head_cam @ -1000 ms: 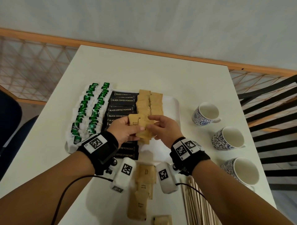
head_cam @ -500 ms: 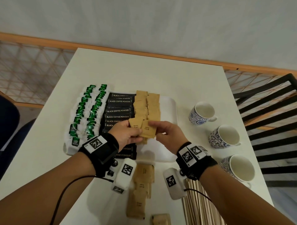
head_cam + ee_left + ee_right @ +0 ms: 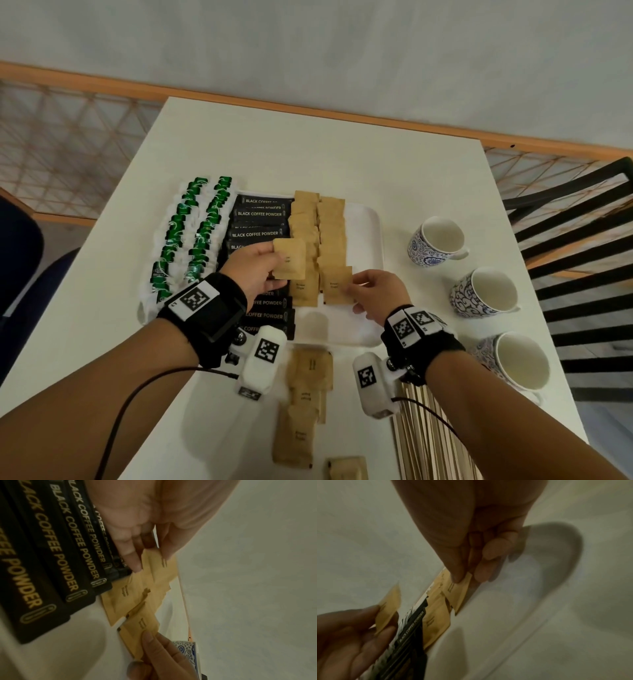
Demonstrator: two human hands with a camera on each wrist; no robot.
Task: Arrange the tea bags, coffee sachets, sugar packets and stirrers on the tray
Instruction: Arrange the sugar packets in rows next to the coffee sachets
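Note:
A white tray (image 3: 363, 236) holds green-tagged tea bags (image 3: 191, 236) at its left, black coffee sachets (image 3: 257, 224) beside them and two columns of brown sugar packets (image 3: 330, 226). My left hand (image 3: 272, 265) pinches one sugar packet (image 3: 290, 257) above the coffee sachets (image 3: 51, 563). My right hand (image 3: 356, 286) pinches another packet (image 3: 336, 286) by its right edge at the near end of the right column. In the right wrist view, thumb and fingers (image 3: 481, 573) clamp that packet (image 3: 457, 595). Wooden stirrers (image 3: 428, 442) lie on the table under my right forearm.
Several loose sugar packets (image 3: 308, 394) lie on the white table (image 3: 308, 147) just in front of the tray. Three blue-patterned cups (image 3: 436, 240) stand in a row at the right. A black chair (image 3: 579, 219) stands beyond the table's right edge.
My hands, together on the packets before, have parted. The right hand carried one packet to the near end of the right column; the left hand kept the other and shifted left.

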